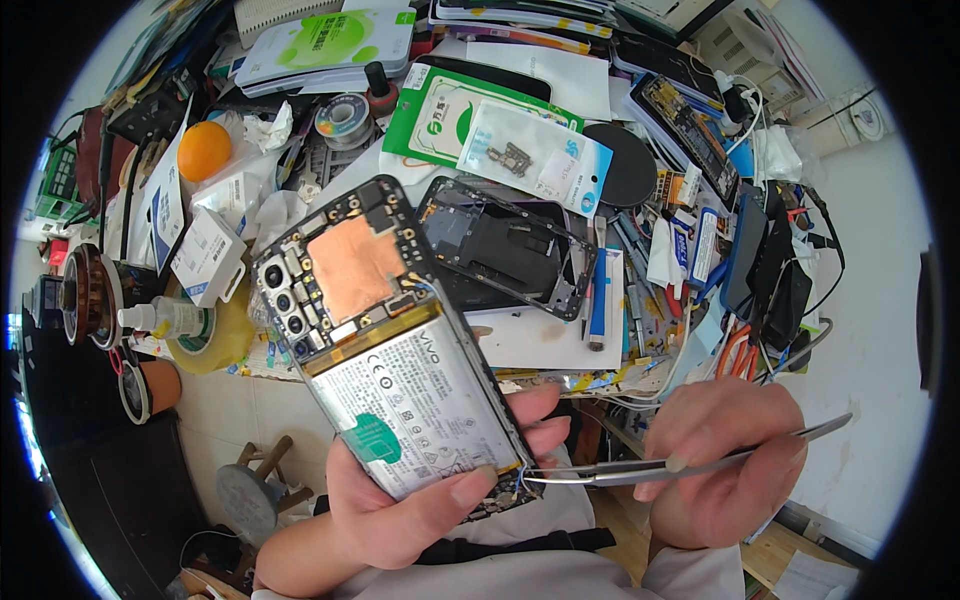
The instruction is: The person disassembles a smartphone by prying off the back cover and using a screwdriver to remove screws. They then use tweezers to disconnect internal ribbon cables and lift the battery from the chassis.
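My left hand (410,520) is closed round the lower end of an opened smartphone (420,375), its thumb across the silver battery. A copper-coloured sheet, camera lenses and bare circuit board show at the phone's upper end. My right hand (725,455) grips metal tweezers (620,470). The tweezer tips meet a thin cable at the phone's lower right edge, near my left thumb; whether they pinch it I cannot tell. Behind the phone, on the cluttered bench, lies a black phone frame (510,245).
A green packet (440,112) and a clear parts bag (535,155) lie beyond the frame. A solder spool (343,120), an orange (204,152) and a spray bottle (170,318) stand left. Tools and loose cables crowd the right, with a blue-handled tool (598,300). Below left is a stool (248,500).
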Tool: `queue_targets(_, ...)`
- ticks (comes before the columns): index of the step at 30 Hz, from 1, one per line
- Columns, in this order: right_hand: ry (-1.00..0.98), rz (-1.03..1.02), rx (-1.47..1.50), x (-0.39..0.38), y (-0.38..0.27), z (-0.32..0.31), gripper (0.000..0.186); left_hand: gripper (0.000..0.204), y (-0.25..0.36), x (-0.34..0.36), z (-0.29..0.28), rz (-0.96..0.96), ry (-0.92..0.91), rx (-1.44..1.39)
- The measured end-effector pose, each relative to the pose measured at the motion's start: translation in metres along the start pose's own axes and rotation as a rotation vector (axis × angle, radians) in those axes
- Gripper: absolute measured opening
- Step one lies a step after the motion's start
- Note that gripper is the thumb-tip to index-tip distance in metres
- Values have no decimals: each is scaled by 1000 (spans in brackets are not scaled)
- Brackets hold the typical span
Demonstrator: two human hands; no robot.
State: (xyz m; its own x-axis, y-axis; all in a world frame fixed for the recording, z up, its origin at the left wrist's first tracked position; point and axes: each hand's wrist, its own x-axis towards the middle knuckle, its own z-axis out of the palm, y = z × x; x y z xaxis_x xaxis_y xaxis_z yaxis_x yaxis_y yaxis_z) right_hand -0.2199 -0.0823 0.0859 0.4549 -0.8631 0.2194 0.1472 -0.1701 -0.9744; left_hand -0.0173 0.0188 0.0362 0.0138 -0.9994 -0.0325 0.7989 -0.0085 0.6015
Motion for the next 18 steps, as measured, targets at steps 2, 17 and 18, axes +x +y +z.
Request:
queue_targets(2, -61, -43, -131, 2, -1, -1, 51, 73, -1, 0, 6, -47, 94, 23)
queue_targets(17, -229, -175, -260, 11, -5, -7, 50, 66, -3, 3, -1, -29, -14, 99)
queue_targets(18, -229, -162, -254, 11, -6, -8, 49, 65, -3, 3, -1, -35, -12, 112)
